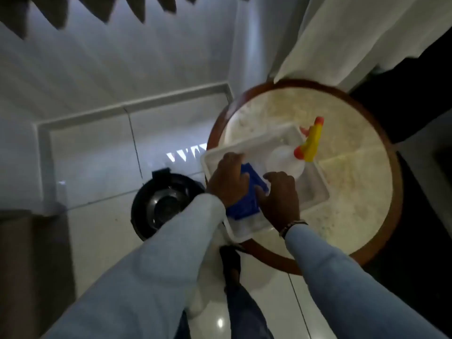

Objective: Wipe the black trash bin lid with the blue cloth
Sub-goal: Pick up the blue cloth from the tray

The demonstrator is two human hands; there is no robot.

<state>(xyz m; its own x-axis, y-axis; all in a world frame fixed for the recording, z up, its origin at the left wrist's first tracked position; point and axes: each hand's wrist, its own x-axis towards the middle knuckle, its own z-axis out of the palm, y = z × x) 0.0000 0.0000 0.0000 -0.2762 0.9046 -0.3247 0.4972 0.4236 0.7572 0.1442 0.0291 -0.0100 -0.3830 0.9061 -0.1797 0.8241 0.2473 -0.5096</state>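
The blue cloth (247,201) lies folded in a white tray (315,189) on a round table. My left hand (228,183) covers the cloth's left side with fingers curled over it. My right hand (281,199) presses on the cloth's right edge. Both hands touch the cloth inside the tray. The black trash bin (159,204) stands on the floor left of the table, below my left forearm; its shiny top shows, partly hidden by my sleeve.
A spray bottle (310,145) with a yellow and orange trigger head lies in the tray's far side. The round table (354,133) has a dark wooden rim. White curtains hang behind. The floor (97,152) is glossy white tile. My foot shows under the table edge.
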